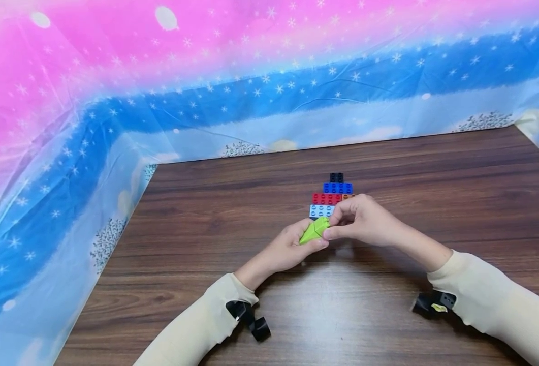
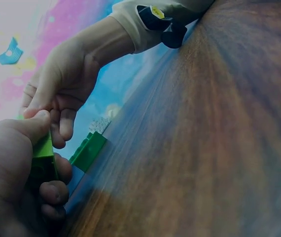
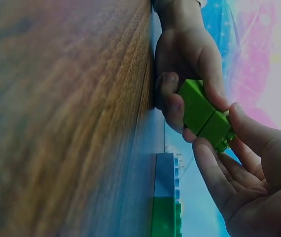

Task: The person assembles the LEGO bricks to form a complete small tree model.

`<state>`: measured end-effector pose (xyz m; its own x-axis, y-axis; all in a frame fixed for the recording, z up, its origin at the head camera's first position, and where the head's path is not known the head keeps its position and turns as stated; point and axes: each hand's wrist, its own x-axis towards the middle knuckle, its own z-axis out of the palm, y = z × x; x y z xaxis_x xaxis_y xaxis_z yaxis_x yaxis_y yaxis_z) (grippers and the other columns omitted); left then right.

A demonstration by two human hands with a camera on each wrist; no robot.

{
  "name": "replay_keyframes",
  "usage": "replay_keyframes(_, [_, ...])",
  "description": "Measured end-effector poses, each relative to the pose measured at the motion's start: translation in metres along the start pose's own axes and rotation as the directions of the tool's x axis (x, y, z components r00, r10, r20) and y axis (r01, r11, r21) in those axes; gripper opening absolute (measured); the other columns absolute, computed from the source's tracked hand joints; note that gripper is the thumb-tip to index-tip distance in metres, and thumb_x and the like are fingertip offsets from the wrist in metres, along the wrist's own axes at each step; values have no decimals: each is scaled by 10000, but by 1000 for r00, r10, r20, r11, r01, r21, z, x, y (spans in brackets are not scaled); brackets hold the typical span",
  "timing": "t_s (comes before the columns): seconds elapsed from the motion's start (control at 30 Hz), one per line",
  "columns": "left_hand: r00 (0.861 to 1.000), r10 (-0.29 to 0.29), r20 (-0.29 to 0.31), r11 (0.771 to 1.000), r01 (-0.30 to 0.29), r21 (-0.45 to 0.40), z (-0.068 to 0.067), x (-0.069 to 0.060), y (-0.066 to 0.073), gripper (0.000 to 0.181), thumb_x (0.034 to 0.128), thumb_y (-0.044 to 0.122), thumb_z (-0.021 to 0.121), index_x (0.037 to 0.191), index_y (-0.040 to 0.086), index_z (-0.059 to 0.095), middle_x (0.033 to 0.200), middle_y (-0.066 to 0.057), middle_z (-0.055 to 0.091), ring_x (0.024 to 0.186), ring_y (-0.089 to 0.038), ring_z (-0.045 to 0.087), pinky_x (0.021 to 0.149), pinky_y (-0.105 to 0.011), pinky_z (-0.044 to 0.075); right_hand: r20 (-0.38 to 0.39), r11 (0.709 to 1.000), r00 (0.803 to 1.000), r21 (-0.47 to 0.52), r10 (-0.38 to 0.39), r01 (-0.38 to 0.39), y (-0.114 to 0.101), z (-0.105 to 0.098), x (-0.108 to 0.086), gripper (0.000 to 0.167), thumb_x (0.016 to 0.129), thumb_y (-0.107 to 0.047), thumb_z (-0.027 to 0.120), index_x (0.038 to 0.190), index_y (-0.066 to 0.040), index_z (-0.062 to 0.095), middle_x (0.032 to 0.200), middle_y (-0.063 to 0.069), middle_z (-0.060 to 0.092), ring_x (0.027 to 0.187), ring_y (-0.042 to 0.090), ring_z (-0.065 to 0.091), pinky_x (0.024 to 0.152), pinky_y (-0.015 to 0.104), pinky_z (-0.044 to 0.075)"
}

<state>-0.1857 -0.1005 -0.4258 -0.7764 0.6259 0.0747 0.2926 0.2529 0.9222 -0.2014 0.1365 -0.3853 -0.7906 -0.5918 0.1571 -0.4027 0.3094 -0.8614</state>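
Observation:
Two lime-green toy bricks (image 1: 314,231), joined with a visible seam, are held above the table between both hands. My left hand (image 1: 292,246) grips the lower, sloped piece (image 3: 193,106) with thumb and fingers. At the studded end, my right hand (image 1: 367,222) pinches the upper piece (image 3: 213,129) between thumb and fingertips. Just behind the hands lie bricks on the table: light blue (image 1: 320,211), red (image 1: 326,199), blue (image 1: 338,188) and black (image 1: 337,177). An orange brick (image 1: 348,196) is partly hidden by the right hand. Both wrist views show a green brick (image 3: 164,217).
The brown wood-grain table (image 1: 205,213) extends around the hands. A pink and blue snowflake-patterned cloth (image 1: 232,96) hangs along its back and left sides. Black wrist mounts (image 1: 250,320) stick out from both cream sleeves.

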Motion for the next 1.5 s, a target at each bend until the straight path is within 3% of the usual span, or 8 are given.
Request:
replay_keyframes(0.17, [999,-24,46,1000,23,18,-1,0,1,168,1055,165,655,1125,28,588,808,6,526,606,-80,511,529,-228,457,23,1000,1000,8,4,-4,-1,-1,-2,158,873,-106,876,799,-102,737,776,-27,739,717,126,670,643,268,565])
replay_keyframes(0.37, [995,-50,88,998,47,41,-3,-2,4,195,1053,195,672,1141,45,584,785,-9,524,575,-86,525,512,-242,471,79,999,997,41,-7,4,-1,-4,-1,159,872,-71,869,803,-83,726,780,-7,740,705,110,662,636,251,561])
replay_keyframes(0.5, [994,-44,100,998,40,47,-2,-1,5,198,1056,198,670,1157,53,581,794,-19,528,578,-90,523,520,-242,469,63,1000,998,-21,-7,8,-3,-4,-4,169,867,-125,887,788,-123,739,762,-50,736,689,103,641,625,254,550])
replay_keyframes(0.67, [995,-36,96,999,33,35,2,1,4,195,1058,188,665,1178,56,585,809,-23,539,597,-96,529,534,-245,478,19,993,1000,-118,-23,25,-7,-5,-9,190,858,-199,905,756,-185,744,727,-115,710,661,99,573,604,256,501])
replay_keyframes(1.03, [998,-26,56,995,20,95,7,-2,5,214,1049,216,686,1165,59,597,817,-13,562,608,-65,540,540,-226,477,120,992,990,-93,-76,87,1,-11,-5,181,880,-156,882,782,-151,729,778,-92,736,711,96,654,639,260,562])
replay_keyframes(1.5, [998,-52,16,996,51,77,6,-4,4,195,1038,219,703,1118,69,607,807,-11,547,596,-79,551,525,-243,502,94,991,991,-90,-96,104,0,-5,-1,162,873,-145,886,793,-149,745,775,-93,743,695,90,644,629,257,558])
